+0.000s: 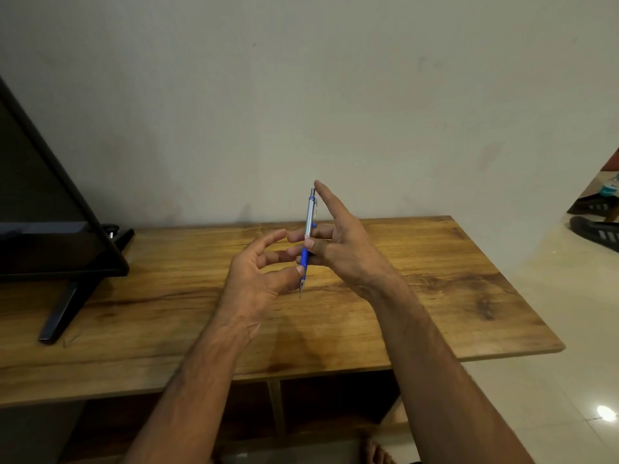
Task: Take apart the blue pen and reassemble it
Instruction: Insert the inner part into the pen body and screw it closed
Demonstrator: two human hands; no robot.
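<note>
Held in the air above the middle of the wooden tabletop (435, 296): blue pen (308, 219), near upright, silver upper barrel and clip toward 12 o'clock, blue grip below, thin metal tip toward 6 o'clock. In one piece by the look of it. Clear of the wood.

Pinched by the right hand (348, 252), coming in from 4 o'clock: thumb pressed on the near side where silver meets blue, curled fingers behind the barrel, index finger stretched straight toward 12 o'clock just beside the clip end.

At 9 o'clock of the pen, left hand (254, 279), palm turned toward the camera, fingers loosely curled and slightly spread. Thumb tip touching the bottom of the blue grip, just above the metal tip. Cannot tell whether pinching the pen or only touching it, with fingertips overlapping those of the other hand.

Both forearms bare, rising from 6 o'clock.

At 9 o'clock on the tabletop, a black screen (40, 195), tilted, standing on a dark splayed foot (63, 309). Behind, a plain pale wall (335, 95). At 3 o'clock, pale tiled floor (552, 279) with dark striped sandals (596, 229). Below the tabletop, open shelf compartments (335, 403) in shadow. At 6 o'clock, bare toes (376, 453) on the floor.
</note>
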